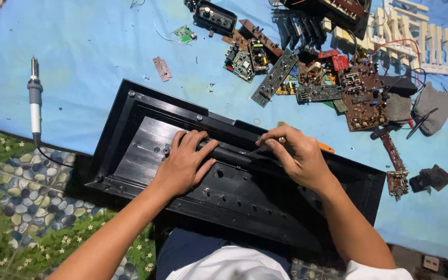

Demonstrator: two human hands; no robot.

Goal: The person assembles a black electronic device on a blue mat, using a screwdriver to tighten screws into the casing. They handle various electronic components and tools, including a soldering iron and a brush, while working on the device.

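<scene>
Casing [146,135] long axis upper-left to lower-right, under hands.

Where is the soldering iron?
In the head view, the soldering iron lies on the blue cloth at far left, left of the black casing.

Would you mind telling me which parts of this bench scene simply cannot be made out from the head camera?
- Head view: what the right hand pinches against the black casing; its fingers cover it.
- Head view: the orange tool behind that hand, mostly hidden.
- Head view: the white key strips, cut by the top edge.
- Head view: parts on the brown circuit board, too small.
</scene>
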